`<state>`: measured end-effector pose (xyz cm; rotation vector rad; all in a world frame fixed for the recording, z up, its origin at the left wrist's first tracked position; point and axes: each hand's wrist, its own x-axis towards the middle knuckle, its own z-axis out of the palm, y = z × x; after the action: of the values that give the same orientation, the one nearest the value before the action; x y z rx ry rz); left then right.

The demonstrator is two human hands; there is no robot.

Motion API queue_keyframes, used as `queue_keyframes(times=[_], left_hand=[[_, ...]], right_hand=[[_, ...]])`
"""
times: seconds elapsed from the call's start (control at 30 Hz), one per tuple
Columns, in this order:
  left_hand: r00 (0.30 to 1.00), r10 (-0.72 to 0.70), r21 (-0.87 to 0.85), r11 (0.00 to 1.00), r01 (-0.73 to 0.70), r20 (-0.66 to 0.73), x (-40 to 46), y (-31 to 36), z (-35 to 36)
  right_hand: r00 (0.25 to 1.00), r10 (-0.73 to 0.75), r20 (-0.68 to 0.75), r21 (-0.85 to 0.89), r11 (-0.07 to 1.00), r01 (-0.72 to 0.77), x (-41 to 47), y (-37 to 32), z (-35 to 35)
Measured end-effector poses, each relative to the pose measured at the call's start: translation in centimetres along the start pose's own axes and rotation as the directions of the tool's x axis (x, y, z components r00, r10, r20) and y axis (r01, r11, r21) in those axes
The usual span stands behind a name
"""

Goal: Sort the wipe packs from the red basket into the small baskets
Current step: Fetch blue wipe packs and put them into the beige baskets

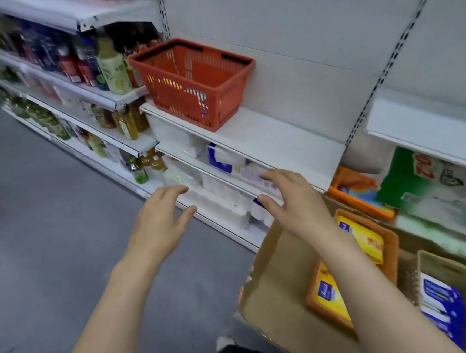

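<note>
1. Both hands are empty. My left hand (157, 222) and right hand (293, 199) are raised side by side, fingers spread and slightly curled, palms facing each other across a wide gap.
2. The red basket (195, 81) sits on the white shelf (265, 137), above and ahead of the hands, a bit left of the right hand. Well apart, no contact.
3. Its long axis runs along the shelf edge, left-far to right-near. The black handles are folded down on the rim.
4. Through the mesh I see a few coloured bits low inside; I can't tell how many wipe packs are left.
5. My guess: the hands are set up for a two-handed grab on the basket's short ends. The right hand is nearer the near end; the left has further to go to the far end.
6. The small baskets (372, 237) are lower right, orange, by the cardboard box (278, 285). They hold yellow and blue packs (364, 241). The right forearm crosses over one of them.
7. Risk: the basket sits near the shelf lip, so a one-sided pull could tip it.
</note>
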<state>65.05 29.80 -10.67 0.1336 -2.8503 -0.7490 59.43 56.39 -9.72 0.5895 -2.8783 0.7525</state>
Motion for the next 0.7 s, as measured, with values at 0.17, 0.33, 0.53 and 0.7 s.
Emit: queue_keyframes(times=[0.17, 0.33, 0.53, 0.7], left_hand=[[1.000, -0.028, 0.025, 0.999, 0.028, -0.001, 7.9, -5.3, -4.1], [1.000, 0.019, 0.020, 1.000, -0.019, -0.011, 17.2, -11.6, -6.9], [0.981, 0.189, 0.039, 0.981, -0.190, 0.035, 30.3, -18.9, -8.2], [0.952, 0.298, -0.022, 0.955, -0.297, 0.071, 40.1, -21.4, -9.1]], right_hand=[[1.000, 0.009, 0.012, 0.032, 0.999, -0.009, 9.6, -4.1, 2.8], [0.999, 0.052, -0.016, 0.040, 0.998, -0.052, 18.6, -7.8, 5.6], [0.974, 0.178, -0.141, 0.036, 0.984, -0.175, 29.4, -11.7, 9.5], [0.961, 0.228, -0.156, 0.018, 0.974, -0.228, 37.2, -14.0, 10.1]])
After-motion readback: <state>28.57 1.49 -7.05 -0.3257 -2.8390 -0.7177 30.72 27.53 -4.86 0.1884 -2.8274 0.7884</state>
